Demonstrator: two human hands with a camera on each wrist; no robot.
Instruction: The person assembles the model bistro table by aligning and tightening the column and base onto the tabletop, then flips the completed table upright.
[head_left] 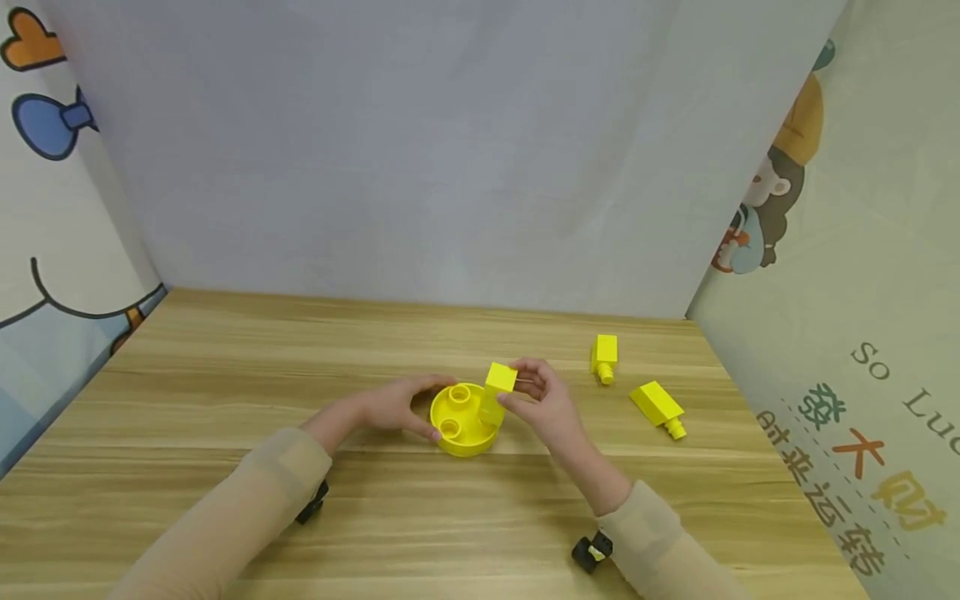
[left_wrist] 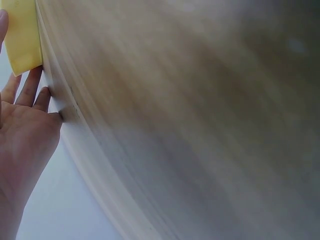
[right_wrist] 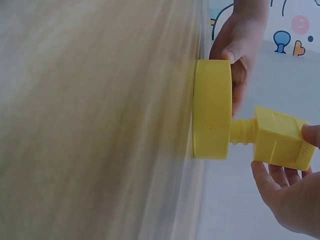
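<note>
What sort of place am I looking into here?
Probably a screened-off tabletop workspace, perhaps set up for recording: a wood-grain table, a plain pale backdrop behind it, and a right-hand side panel printed with cartoon art and lettering.

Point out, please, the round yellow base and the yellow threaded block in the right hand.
Round yellow base [head_left: 472, 422]: head view, on its bare inner floor.
Yellow threaded block [right_wrist: 279, 139]: right wrist view, on the side of its tapered body.

Yel rd base, 2 open sockets visible, flat on counter, held by L grip. Yel block approx upright, threaded stem down at base's R side, in R grip.
</note>
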